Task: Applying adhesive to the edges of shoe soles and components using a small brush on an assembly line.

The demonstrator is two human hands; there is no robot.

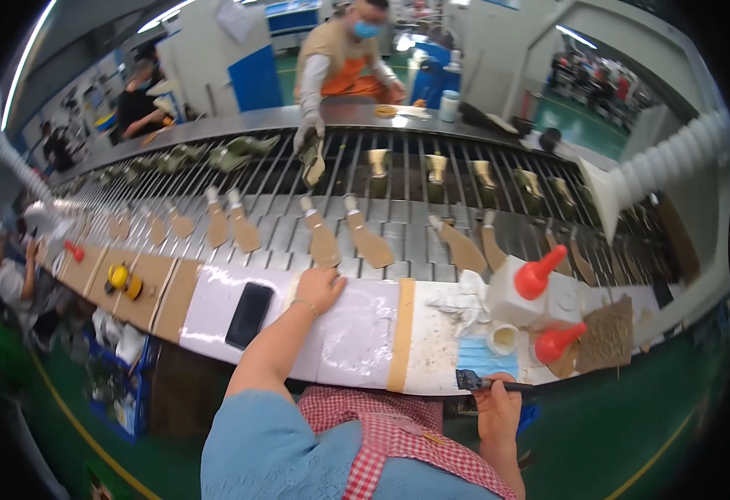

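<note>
My left hand rests on the pale edge of the bench, thumb a little apart from the fingers and nothing visible in it. Right beside it, on the slatted metal conveyor, lies a tan shoe sole with a pale heel end; a second sole lies to its right. In my right hand is a brush with a black handle and dark bristles. The bristles are over a blue face mask laid on the bench. Close by stands a small open white pot.
White bottles with red nozzle caps and a crumpled white cloth stand near the right hand. A black phone lies left of my forearm. Across the conveyor, a masked co-worker's gloved hand holds a shoe piece over the rollers.
</note>
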